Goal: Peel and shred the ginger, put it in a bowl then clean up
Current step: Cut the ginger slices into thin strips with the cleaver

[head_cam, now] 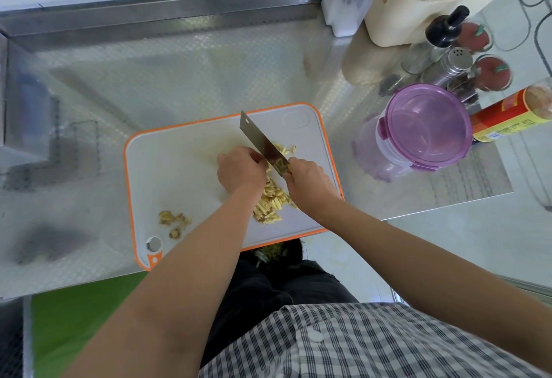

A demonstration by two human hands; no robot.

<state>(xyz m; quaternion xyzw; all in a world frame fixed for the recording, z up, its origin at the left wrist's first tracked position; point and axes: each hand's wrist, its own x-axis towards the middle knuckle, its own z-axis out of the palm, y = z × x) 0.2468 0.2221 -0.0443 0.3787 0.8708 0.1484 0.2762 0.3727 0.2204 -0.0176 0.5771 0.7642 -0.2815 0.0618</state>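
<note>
Step in hand: shredding. Grip: right hand (307, 180) clamped on handle of flat rectangular steel cleaver (263, 141); left hand (239, 168) curled against blade flank, hold beneath hidden. Pale yellow ginger shreds (270, 201) heaped between hands on white orange-rimmed plastic cutting board (179, 168). Next move likely: finish cuts, gather shreds; bowl not in view.

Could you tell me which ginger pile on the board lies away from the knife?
The brownish scraps at the board's near-left corner; the pale shreds lie beside the knife.
</note>
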